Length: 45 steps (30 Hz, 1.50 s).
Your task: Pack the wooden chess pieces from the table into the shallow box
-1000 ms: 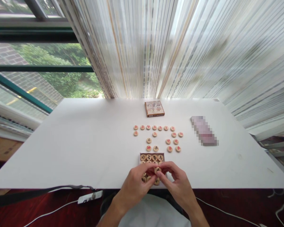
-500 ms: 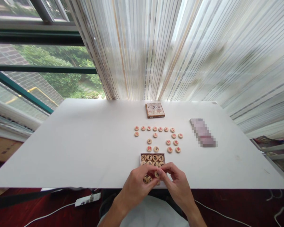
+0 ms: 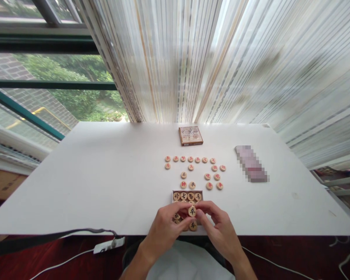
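Between the fingertips of my left hand [image 3: 168,221] and my right hand [image 3: 216,221] is a round wooden Chinese chess piece [image 3: 192,211] with a black character facing up. Both hands are closed on it. Right below it, a shallow box [image 3: 172,197] at the table's near edge holds rows of black-marked pieces, partly hidden by my hands. Beyond the box lie red-marked pieces [image 3: 190,159] in loose rows. Among them, two black-marked pieces lie on the table, one of them [image 3: 192,185] just past the box.
A flat box lid with printed characters [image 3: 190,136] lies farther back on the white table [image 3: 105,175]. To the right is a blurred-out pinkish object [image 3: 251,164]. String curtains [image 3: 175,58] hang behind the table. A white power strip [image 3: 109,245] is below the near edge.
The chess piece between my fingers now shows its black character more fully, less covered by my right thumb. My hands stay over the box; the view has shifted slightly.
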Available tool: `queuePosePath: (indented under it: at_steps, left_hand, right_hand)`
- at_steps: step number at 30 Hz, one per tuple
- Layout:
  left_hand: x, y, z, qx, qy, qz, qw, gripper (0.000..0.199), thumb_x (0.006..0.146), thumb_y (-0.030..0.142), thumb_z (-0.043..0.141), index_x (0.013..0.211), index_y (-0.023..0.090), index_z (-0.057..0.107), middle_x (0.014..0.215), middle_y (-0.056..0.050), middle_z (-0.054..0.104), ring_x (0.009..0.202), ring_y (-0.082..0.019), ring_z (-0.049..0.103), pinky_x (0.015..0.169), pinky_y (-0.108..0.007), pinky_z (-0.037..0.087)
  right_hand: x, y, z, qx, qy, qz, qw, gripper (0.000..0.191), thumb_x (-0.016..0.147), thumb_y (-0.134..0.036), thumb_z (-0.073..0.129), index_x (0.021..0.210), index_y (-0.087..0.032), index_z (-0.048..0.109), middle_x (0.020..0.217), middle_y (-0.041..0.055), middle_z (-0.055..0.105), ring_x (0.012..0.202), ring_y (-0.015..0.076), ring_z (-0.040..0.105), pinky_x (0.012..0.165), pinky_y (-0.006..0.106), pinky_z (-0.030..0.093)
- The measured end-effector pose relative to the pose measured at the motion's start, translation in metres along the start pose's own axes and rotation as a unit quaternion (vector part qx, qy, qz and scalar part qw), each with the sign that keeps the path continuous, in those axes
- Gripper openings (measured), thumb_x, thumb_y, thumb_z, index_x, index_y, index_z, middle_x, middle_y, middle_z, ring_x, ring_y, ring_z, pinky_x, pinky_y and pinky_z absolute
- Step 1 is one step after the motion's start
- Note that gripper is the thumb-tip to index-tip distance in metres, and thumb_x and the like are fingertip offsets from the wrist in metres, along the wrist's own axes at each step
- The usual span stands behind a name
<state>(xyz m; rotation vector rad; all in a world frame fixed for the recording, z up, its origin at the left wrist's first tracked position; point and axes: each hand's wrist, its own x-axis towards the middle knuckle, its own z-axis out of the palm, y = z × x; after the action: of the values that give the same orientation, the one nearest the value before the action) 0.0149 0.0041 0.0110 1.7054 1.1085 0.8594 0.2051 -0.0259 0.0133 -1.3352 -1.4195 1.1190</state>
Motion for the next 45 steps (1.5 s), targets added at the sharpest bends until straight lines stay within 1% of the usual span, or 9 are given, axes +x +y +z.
queuePosePath:
  at_steps: [5, 11, 15, 18, 23, 29, 35, 41, 45]
  left_hand:
    - [0.001, 0.003, -0.001, -0.01, -0.014, -0.008, 1.0, 0.03, 0.089, 0.031, 0.071, 0.119, 0.026, 0.073, 0.112, -0.003, 0.077, 0.096, -0.02, 0.074, 0.09, -0.029, 0.06]
    - [0.001, 0.012, -0.002, -0.053, -0.03, -0.043, 0.997, 0.028, 0.094, 0.035, 0.065, 0.118, 0.022, 0.071, 0.103, -0.005, 0.078, 0.087, -0.018, 0.075, 0.084, -0.028, 0.061]
    - [0.003, 0.014, 0.001, -0.079, -0.02, -0.056, 0.995, 0.025, 0.094, 0.033, 0.064, 0.116, 0.023, 0.069, 0.103, -0.004, 0.077, 0.086, -0.017, 0.075, 0.083, -0.027, 0.061]
    - [0.004, 0.014, 0.004, -0.094, -0.014, -0.065, 0.993, 0.022, 0.093, 0.032, 0.065, 0.113, 0.022, 0.067, 0.097, -0.003, 0.077, 0.085, -0.017, 0.075, 0.081, -0.026, 0.061]
    - [0.005, 0.012, 0.007, -0.084, 0.006, -0.078, 0.993, 0.02, 0.091, 0.035, 0.068, 0.104, 0.02, 0.068, 0.091, -0.004, 0.077, 0.08, -0.017, 0.074, 0.077, -0.026, 0.06]
    - [0.006, 0.013, 0.006, -0.078, 0.008, -0.065, 0.995, 0.02, 0.096, 0.037, 0.061, 0.101, 0.02, 0.071, 0.098, -0.005, 0.078, 0.085, -0.018, 0.075, 0.079, -0.025, 0.059]
    - [0.007, 0.015, 0.0, -0.051, -0.003, -0.052, 0.997, 0.026, 0.1, 0.033, 0.054, 0.117, 0.023, 0.071, 0.105, -0.004, 0.077, 0.084, -0.017, 0.074, 0.081, -0.025, 0.058]
    - [0.004, 0.012, -0.002, -0.037, -0.029, -0.035, 0.998, 0.028, 0.098, 0.031, 0.057, 0.124, 0.024, 0.067, 0.113, -0.004, 0.075, 0.098, -0.018, 0.072, 0.09, -0.026, 0.057]
    - [0.002, 0.014, -0.002, -0.023, -0.037, -0.022, 0.999, 0.029, 0.096, 0.029, 0.061, 0.125, 0.025, 0.065, 0.111, -0.003, 0.075, 0.093, -0.016, 0.072, 0.089, -0.026, 0.058]
  right_hand:
    - [0.002, 0.003, -0.001, 0.016, 0.001, 0.006, 1.0, 0.021, 0.097, -0.037, 0.061, 0.106, -0.021, 0.07, 0.098, 0.0064, 0.075, 0.09, 0.0207, 0.072, 0.083, 0.031, 0.06]
    - [0.0, 0.007, -0.002, 0.029, 0.013, 0.006, 0.999, 0.019, 0.096, -0.036, 0.063, 0.103, -0.021, 0.071, 0.095, 0.0061, 0.076, 0.087, 0.0203, 0.073, 0.08, 0.029, 0.06]
    - [-0.001, 0.004, -0.002, 0.022, 0.009, -0.013, 1.0, 0.021, 0.098, -0.034, 0.061, 0.112, -0.022, 0.07, 0.104, 0.0074, 0.076, 0.094, 0.0214, 0.073, 0.085, 0.032, 0.06]
    - [-0.002, 0.0, -0.001, 0.002, 0.005, -0.034, 0.999, 0.022, 0.095, -0.031, 0.064, 0.114, -0.023, 0.071, 0.108, 0.0079, 0.076, 0.098, 0.0224, 0.073, 0.086, 0.032, 0.061]
    - [-0.003, -0.005, 0.0, -0.038, 0.01, -0.076, 0.996, 0.019, 0.094, -0.027, 0.065, 0.111, -0.023, 0.071, 0.101, 0.0069, 0.076, 0.087, 0.02, 0.072, 0.08, 0.029, 0.061]
    - [-0.001, -0.006, 0.002, -0.042, 0.012, -0.092, 0.995, 0.018, 0.093, -0.024, 0.065, 0.11, -0.025, 0.071, 0.095, 0.0037, 0.075, 0.08, 0.0172, 0.07, 0.075, 0.027, 0.059]
    - [0.0, -0.004, 0.002, -0.028, 0.016, -0.077, 0.997, 0.018, 0.095, -0.025, 0.064, 0.112, -0.024, 0.069, 0.096, 0.0044, 0.073, 0.083, 0.0181, 0.069, 0.077, 0.028, 0.058]
    - [0.0, -0.001, 0.0, -0.015, 0.014, -0.058, 0.998, 0.02, 0.096, -0.026, 0.063, 0.115, -0.025, 0.069, 0.099, 0.0039, 0.073, 0.086, 0.0179, 0.069, 0.08, 0.028, 0.057]
    - [-0.002, 0.004, -0.001, 0.002, 0.01, -0.04, 0.999, 0.021, 0.097, -0.028, 0.061, 0.117, -0.026, 0.068, 0.103, 0.0037, 0.073, 0.093, 0.0188, 0.069, 0.085, 0.029, 0.057]
